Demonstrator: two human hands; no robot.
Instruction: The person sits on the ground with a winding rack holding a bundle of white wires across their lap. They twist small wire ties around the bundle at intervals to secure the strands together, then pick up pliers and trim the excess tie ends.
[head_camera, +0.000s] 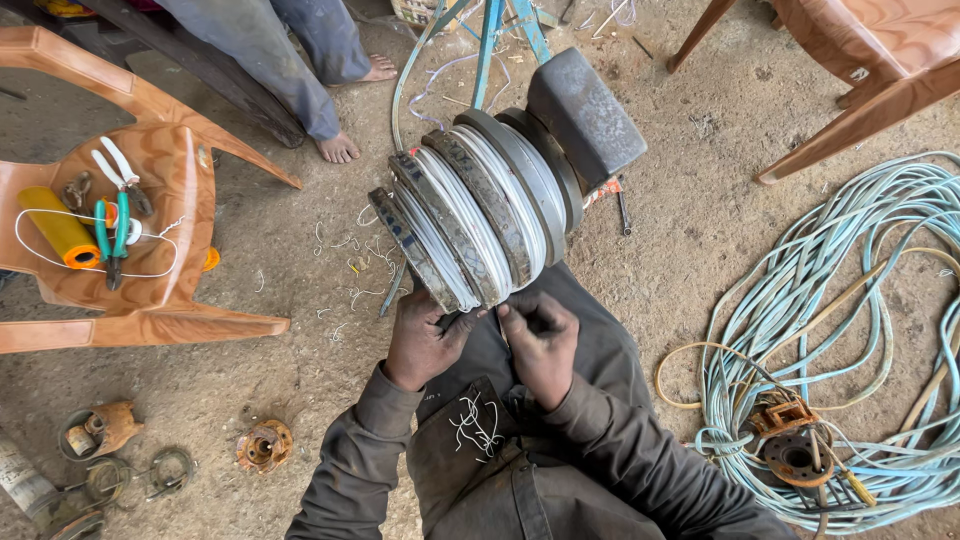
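A grooved winding former (478, 215) of dark metal discs with bands of white wire between them fills the middle, mounted in front of a dark block (585, 112). My left hand (420, 340) grips the lower edge of the nearest disc. My right hand (540, 340) is beside it with fingers pinched just under the discs, apparently on a thin strand of wire, though the strand is hard to make out. Both sleeves are dark grey, and short white wire clippings (475, 422) lie on my lap.
An orange plastic chair (150, 310) at left holds a yellow roll (58, 227), green-handled pliers (112, 238) and white-handled cutters (120, 168). Another person's bare feet (340, 148) stand behind. Coiled blue cable (860, 330) with a rusty part (795, 450) lies right. Rusty parts (263, 445) sit lower left.
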